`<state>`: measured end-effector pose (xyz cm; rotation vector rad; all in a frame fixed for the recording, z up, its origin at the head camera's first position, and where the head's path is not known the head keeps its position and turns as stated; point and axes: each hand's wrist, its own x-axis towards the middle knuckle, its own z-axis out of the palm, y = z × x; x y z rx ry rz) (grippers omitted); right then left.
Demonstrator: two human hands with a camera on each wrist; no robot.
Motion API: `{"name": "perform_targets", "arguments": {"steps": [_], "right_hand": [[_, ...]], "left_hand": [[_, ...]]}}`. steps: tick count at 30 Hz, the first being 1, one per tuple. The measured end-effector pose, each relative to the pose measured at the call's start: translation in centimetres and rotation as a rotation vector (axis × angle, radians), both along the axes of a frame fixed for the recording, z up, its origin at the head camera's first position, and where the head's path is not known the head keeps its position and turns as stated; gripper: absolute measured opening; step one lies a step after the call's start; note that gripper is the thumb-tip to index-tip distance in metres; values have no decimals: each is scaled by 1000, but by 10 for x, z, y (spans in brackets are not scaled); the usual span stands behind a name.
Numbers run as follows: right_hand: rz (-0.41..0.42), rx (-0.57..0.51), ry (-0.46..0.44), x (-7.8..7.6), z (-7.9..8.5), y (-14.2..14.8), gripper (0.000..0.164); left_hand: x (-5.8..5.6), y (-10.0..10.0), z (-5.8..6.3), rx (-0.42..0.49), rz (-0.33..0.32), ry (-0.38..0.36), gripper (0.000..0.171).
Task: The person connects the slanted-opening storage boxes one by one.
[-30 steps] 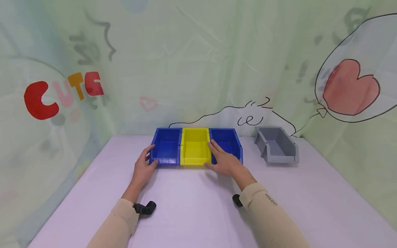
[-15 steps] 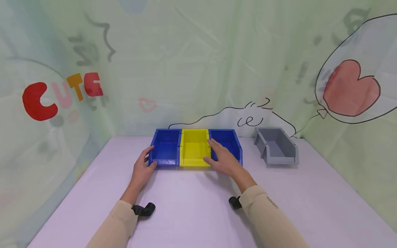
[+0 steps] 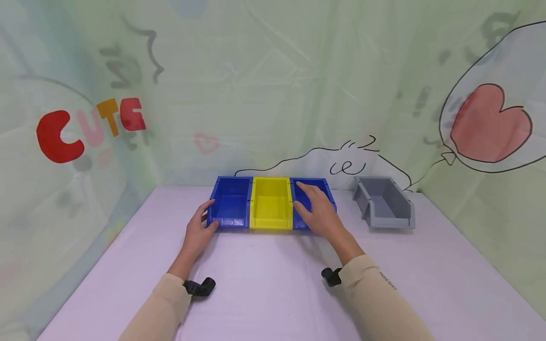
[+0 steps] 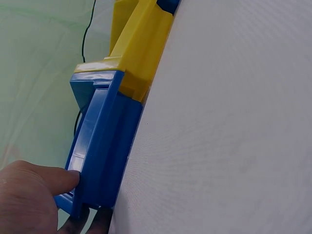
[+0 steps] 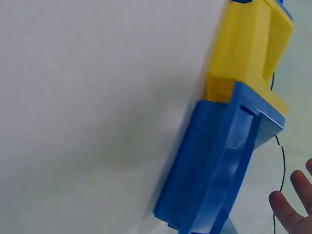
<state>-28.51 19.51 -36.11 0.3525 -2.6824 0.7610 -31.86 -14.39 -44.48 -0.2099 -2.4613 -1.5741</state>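
Observation:
A blue storage bin (image 3: 230, 203), a yellow storage bin (image 3: 271, 203) and a second blue storage bin (image 3: 300, 222) stand side by side in a row. My left hand (image 3: 198, 231) grips the left blue bin at its outer front corner. In the left wrist view the thumb (image 4: 66, 180) lies on that bin's front lip, while the other fingers reach round its side. Over the right blue bin my right hand (image 3: 320, 214) is held with fingers spread, hiding part of it. In the right wrist view its fingertips (image 5: 280, 202) show apart from that bin's front.
A grey storage bin (image 3: 386, 203) stands separately to the right of the row. The white tabletop (image 3: 264, 284) stretches in front, and a printed curtain (image 3: 273, 85) hangs behind the bins. A black wrist camera (image 3: 200, 287) sits on each wrist.
My right hand has lifted off the seam between the yellow and right blue bins and moved right over the blue one. The left hand keeps its grip, and the bins stand as before.

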Motion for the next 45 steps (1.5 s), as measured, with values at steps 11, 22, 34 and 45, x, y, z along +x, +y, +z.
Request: {"name": "perform_targets", "arguments": {"steps": [11, 22, 34, 45], "right_hand": [[11, 9, 10, 7, 7, 10, 59], [17, 20, 28, 12, 7, 23, 57], [10, 8, 69, 15, 7, 49, 56], [-30, 52, 165, 21, 8, 81, 53]], "left_hand": [[2, 0, 1, 1, -1, -7, 66], [2, 0, -2, 7, -5, 0, 66], [0, -3, 1, 10, -4, 15, 66], [1, 0, 2, 7, -10, 8, 66]]}}
